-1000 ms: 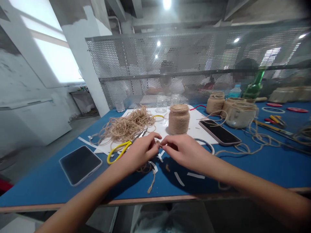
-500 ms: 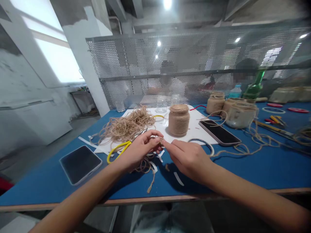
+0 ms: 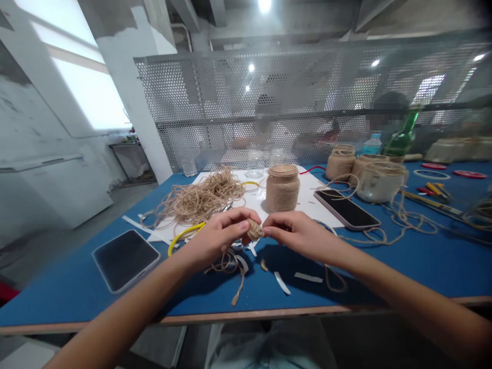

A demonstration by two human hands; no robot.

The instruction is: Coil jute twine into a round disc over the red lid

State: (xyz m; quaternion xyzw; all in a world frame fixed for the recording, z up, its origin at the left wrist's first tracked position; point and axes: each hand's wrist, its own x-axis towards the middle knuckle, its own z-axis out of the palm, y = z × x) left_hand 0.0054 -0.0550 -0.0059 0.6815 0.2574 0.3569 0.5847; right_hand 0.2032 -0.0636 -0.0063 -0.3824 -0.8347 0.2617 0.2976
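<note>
A small rounded bundle of coiled twine [image 3: 254,230] is pinched between the thumb and fingers of my left hand [image 3: 223,231]. From the other side, the thumb and fingertips of my right hand [image 3: 298,234] close on the bundle's right end. Just behind them stands a jar wrapped in twine [image 3: 282,189]. Scissors with yellow handles [image 3: 176,243] lie partly hidden behind my left hand. Below it are loose twine strands [image 3: 226,262], and a twine loop [image 3: 335,281] lies under my right forearm.
A heap of twine [image 3: 203,197] rests on white paper [image 3: 315,205] at the back left. One phone [image 3: 126,260] lies at left, another [image 3: 348,209] at right. Further right are wrapped jars [image 3: 341,163] and a green bottle [image 3: 403,136]. Paper strips [image 3: 282,283] lie near the front.
The twine bundle now shows between my hands, where fingers covered it before. My right hand has turned, its fingers more bent. A paper strip and a twine loop now show below my right forearm.
</note>
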